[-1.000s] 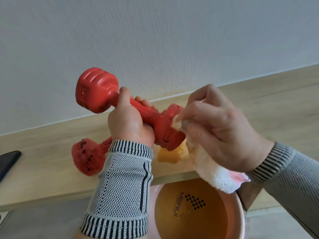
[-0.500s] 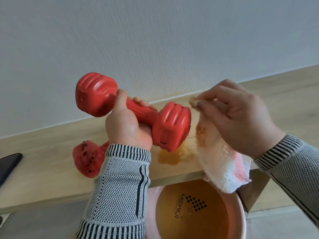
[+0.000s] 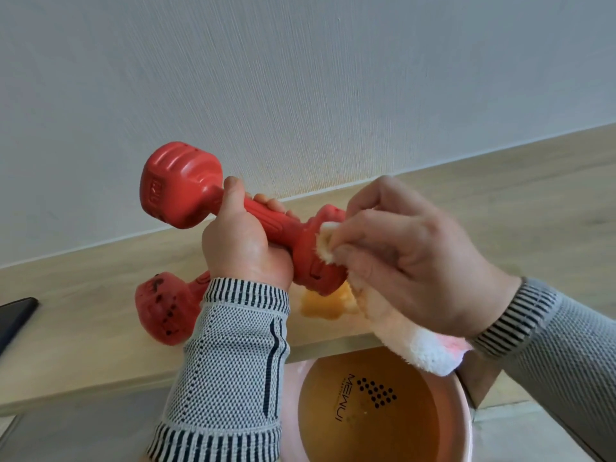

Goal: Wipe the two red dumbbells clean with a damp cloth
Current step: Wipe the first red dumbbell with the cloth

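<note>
Dumbbell in left hand

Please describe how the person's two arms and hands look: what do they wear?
Both hands, the left hand and the right hand, are bare, without gloves or rings in view. Both forearms wear grey knitted sleeves with dark-and-white striped cuffs at the wrist. The left sleeve also has a dark lengthwise line.

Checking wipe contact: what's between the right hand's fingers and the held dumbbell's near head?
In the head view, a fold of the cloth lies between the right hand and the held dumbbell.
</note>
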`<state>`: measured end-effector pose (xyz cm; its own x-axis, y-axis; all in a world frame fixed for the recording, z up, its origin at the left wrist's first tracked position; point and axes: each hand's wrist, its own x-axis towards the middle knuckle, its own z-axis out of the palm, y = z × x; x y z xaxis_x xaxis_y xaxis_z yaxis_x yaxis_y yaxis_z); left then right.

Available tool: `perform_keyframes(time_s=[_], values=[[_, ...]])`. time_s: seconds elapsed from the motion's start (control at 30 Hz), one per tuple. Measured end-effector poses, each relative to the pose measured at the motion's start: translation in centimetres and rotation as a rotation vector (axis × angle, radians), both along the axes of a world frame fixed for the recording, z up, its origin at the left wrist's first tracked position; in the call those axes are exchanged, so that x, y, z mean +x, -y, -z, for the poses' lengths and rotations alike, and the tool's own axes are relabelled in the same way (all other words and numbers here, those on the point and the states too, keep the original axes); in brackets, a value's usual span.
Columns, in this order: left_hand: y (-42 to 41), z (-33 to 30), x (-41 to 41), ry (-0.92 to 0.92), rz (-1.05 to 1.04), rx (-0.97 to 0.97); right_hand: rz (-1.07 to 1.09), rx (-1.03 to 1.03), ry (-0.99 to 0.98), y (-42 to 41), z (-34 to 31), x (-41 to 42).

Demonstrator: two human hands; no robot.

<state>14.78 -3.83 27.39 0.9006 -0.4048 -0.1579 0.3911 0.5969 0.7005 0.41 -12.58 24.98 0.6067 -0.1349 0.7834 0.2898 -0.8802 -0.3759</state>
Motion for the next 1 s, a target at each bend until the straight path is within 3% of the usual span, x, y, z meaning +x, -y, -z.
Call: perform_keyframes(time_s=[0.1, 0.37, 0.73, 1.0], values=[[0.2, -0.3, -0.3, 0.006, -0.041, 0.038, 0.036, 0.089, 0.031, 0.8, -0.2, 0.1], [0.1, 0.0, -0.5, -0.005, -0.013, 0.068, 0.021, 0.078, 0.002, 0.8, -0.1, -0.2], [-0.2, -0.3, -0.2, -0.08, 0.031, 0.032, 0.015, -0.102, -0.031, 0.9, -0.3, -0.5], [-0.3, -0.7, -1.0, -0.032, 0.037, -0.01, 0.002, 0.256, -0.05, 1.4, 0.0, 0.0]])
